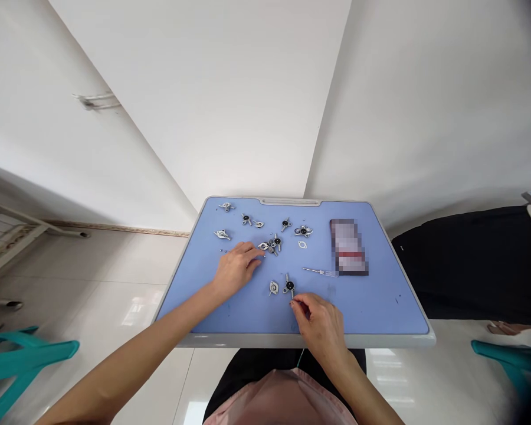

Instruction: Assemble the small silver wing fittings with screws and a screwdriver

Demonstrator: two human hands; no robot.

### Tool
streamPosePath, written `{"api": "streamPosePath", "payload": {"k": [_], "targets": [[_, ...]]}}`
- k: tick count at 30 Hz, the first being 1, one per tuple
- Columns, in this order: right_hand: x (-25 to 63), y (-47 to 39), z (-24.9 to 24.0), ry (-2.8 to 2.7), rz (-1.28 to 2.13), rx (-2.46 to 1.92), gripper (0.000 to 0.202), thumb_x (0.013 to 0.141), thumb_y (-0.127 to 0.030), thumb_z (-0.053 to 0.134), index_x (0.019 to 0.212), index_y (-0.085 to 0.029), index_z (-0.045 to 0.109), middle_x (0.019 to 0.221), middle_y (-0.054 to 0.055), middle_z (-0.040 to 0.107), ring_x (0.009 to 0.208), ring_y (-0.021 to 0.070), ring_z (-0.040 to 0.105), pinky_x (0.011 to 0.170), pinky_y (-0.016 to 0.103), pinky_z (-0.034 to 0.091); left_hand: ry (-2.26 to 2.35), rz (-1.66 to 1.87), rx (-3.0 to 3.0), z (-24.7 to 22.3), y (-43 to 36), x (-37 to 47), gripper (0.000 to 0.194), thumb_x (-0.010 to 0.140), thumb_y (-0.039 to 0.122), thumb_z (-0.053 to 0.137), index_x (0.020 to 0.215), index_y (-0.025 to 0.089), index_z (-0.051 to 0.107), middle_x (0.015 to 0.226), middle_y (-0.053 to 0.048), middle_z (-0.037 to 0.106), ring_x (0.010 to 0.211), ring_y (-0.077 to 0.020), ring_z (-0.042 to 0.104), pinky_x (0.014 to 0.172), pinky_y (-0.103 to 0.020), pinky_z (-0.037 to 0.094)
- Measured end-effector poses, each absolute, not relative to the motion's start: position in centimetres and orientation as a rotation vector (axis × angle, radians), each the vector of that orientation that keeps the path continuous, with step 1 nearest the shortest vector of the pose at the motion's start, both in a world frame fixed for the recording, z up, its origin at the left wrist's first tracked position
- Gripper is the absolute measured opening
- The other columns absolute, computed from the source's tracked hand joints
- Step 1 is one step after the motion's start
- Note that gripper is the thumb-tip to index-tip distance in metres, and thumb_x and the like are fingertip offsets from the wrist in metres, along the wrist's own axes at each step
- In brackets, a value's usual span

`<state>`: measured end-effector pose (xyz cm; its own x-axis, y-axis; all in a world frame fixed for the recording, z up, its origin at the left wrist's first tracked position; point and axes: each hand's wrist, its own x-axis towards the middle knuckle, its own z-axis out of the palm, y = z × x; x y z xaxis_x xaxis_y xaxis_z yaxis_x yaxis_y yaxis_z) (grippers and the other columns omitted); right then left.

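My left hand reaches over the table with its fingers apart, the tips beside a cluster of small metal parts. In that cluster lie a metal fitting with a black round centre and an oval metal plate. Close to the front edge, my right hand is closed, thumb and forefinger pinching the lower stem of another metal fitting. That fitting rests on the table, its black centre facing up. Just left of it sits a separate oval metal piece with a small lever.
On the blue table lie more fittings, a flat oval gasket, a thin screwdriver and a blurred-out rectangular object. Teal stools stand on the floor. A person in dark clothing is at the right.
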<state>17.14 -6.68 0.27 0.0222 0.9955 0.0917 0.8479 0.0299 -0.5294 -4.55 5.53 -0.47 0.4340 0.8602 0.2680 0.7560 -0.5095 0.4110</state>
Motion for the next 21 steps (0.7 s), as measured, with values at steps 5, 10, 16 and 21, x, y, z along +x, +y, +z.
{"api": "streamPosePath", "payload": {"k": [5,10,16,21], "targets": [[16.2,-6.5,0.6,-1.923,0.311,-1.729,0.022,0.096,-0.030,0.051,0.086,-0.022,0.069,0.075,0.001,0.070,0.069,0.0151,0.063,0.058,0.025,0.035,1.236,0.685,2.498,0.1,3.9,-4.1,0.019,0.092,0.017,0.053,0.098,0.022,0.071,0.094,-0.005,0.066,0.089,-0.0191,0.061,0.067,-0.027,0.048],[12.5,-5.1,1.1,-2.034,0.294,-1.983,0.021,0.086,-0.041,0.068,0.087,-0.020,0.066,0.076,0.004,0.071,0.069,0.0201,0.066,0.052,0.027,0.027,1.154,0.651,2.461,-0.4,2.8,-3.7,0.021,0.090,0.012,0.053,0.098,0.022,0.070,0.092,-0.004,0.066,0.088,-0.0186,0.060,0.063,-0.026,0.046],[10.7,-3.9,1.4,-2.064,0.363,-2.172,0.013,0.093,-0.029,0.058,0.090,-0.019,0.066,0.080,0.007,0.074,0.069,0.0208,0.068,0.052,0.029,0.025,1.164,0.665,2.417,-0.9,2.9,-4.1,0.020,0.090,0.012,0.054,0.098,0.022,0.070,0.094,-0.005,0.066,0.090,-0.0196,0.060,0.067,-0.027,0.047],[12.7,-4.4,1.4,-1.824,0.490,-2.070,0.023,0.094,-0.034,0.053,0.082,-0.022,0.068,0.067,0.002,0.070,0.058,0.0165,0.061,0.055,0.028,0.027,1.189,0.664,2.387,-0.2,2.0,-4.4,0.019,0.090,0.012,0.056,0.099,0.021,0.070,0.094,-0.005,0.067,0.091,-0.0201,0.060,0.069,-0.029,0.047]]}}
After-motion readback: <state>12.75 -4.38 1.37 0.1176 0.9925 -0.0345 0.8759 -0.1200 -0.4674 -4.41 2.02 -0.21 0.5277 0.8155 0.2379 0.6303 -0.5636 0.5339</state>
